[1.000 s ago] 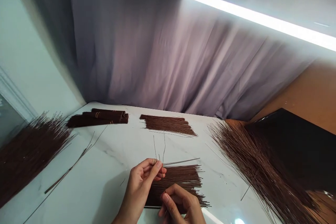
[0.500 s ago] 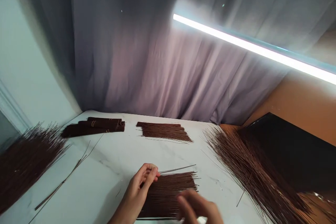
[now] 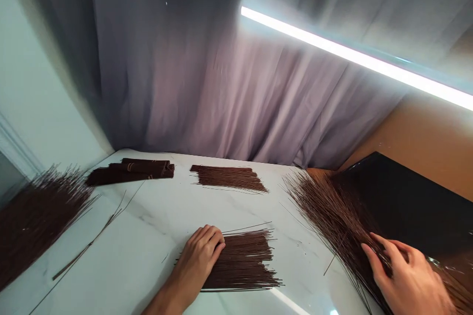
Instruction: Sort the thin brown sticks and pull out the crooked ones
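Palm down, my left hand [image 3: 202, 251] lies over the left end of a flat layer of thin dark-brown sticks [image 3: 246, 258] on the table. Its fingers are curled and pressed together on the sticks; the fingertips are partly hidden. A single thin stick [image 3: 251, 227] runs out from beside these fingers along the layer's far edge. At the right, my right hand [image 3: 410, 270] reaches onto a large loose pile of similar sticks [image 3: 328, 221]. Its thumb and forefinger are apart, with no stick clearly held between them.
Rolled brown bundles tied with bands [image 3: 144, 170] lie at the back left, near another flat layer of sticks [image 3: 229, 178]. A big pile [image 3: 40, 221] fills the left edge. Loose sticks [image 3: 90, 243] lie beside it. A black panel [image 3: 414, 211] stands behind the right pile.
My right hand has moved from the near layer to the right pile. My left hand has turned from a raised pinch to palm down on the layer's left end.
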### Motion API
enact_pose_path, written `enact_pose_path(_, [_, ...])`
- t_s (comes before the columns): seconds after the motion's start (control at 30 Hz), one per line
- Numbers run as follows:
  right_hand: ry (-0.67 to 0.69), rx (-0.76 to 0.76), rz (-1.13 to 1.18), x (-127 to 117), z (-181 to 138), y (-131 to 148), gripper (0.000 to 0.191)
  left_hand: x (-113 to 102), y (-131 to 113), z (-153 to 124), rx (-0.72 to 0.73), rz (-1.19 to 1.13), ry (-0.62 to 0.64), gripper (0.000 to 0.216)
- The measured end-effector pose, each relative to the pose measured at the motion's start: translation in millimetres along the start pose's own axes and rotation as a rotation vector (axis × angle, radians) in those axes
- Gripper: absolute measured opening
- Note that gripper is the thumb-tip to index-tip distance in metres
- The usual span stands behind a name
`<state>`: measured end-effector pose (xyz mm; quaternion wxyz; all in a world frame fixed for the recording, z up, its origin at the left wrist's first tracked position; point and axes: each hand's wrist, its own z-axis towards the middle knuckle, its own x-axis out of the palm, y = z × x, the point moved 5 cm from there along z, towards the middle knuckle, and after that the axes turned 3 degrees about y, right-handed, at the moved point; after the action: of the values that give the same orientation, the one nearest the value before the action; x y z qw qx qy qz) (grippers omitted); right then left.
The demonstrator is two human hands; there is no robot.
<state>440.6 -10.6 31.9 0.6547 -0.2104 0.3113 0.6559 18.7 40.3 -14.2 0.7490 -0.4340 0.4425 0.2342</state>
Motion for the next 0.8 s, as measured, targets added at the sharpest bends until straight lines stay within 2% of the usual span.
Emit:
enact_pose_path(0.1, [0.000, -0.071, -0.140, 8, -4, 29, 0.047, 3, -1, 2, 0.067, 0.146, -0.012, 0.020])
enact_pose_path(0.2, [-0.024, -0.196, -0.088, 19, 2, 63, 0.044, 4, -3, 3, 0.139, 0.261, -0.008, 0.023])
enact_pose_path(0.27, [-0.002, -0.272, -0.011, 33, 13, 90, 0.036, 2, -4, 2, 0.168, 0.243, 0.001, 0.023])
enact_pose_path(0.33, [0.087, -0.345, 0.096, 58, 31, 121, 0.028, -1, -5, 1, 0.183, 0.201, 0.006, 0.020])
enact_pose_path(0.37, [0.187, -0.394, 0.170, 76, 41, 139, 0.025, -2, -5, 1, 0.188, 0.188, 0.004, 0.019])
enact_pose_path(0.53, [0.443, -0.599, 0.271, 158, 84, 220, 0.012, 3, -5, -1, 0.211, 0.213, -0.038, 0.022])
enact_pose_path(0.63, [0.541, -0.646, 0.266, 188, 91, 243, 0.007, 7, -4, -2, 0.206, 0.230, -0.054, 0.023])
enact_pose_path(0.8, [0.608, -0.646, 0.177, 206, 80, 248, 0.024, 4, -5, -5, 0.196, 0.252, -0.064, 0.026])
